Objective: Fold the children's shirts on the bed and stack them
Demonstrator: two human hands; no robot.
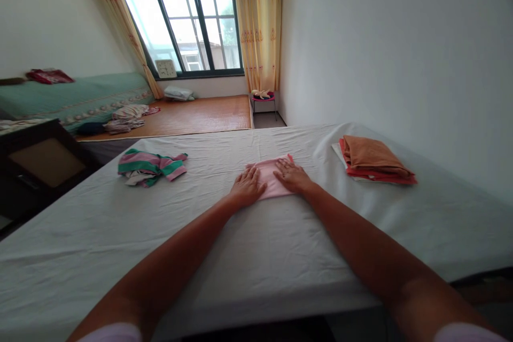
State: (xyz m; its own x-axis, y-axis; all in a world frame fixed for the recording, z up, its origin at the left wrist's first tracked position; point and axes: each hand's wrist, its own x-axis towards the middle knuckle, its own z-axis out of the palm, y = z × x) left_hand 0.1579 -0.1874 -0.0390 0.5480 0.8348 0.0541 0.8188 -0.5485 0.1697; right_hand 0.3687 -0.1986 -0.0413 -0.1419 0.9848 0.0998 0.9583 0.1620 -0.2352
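Pale sleeves (110, 333) are showing nearest while left hand (247, 187) and right hand (293, 175), spread flat and gripping nothing, are pressing pink cloth (273, 186) right of the striped garment (138, 160), where uneven pushing could be rucking it.

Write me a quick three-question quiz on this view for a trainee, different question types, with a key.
1. What lies under both the left hand and the right hand?
2. True or false: the striped garment is folded into a neat square.
3. Where does the folded stack lie?
A) Left of both hands
B) Between the hands
C) Right of both hands

Key:
1. A pink cloth.
2. False; it lies bunched up on the white sheet.
3. C
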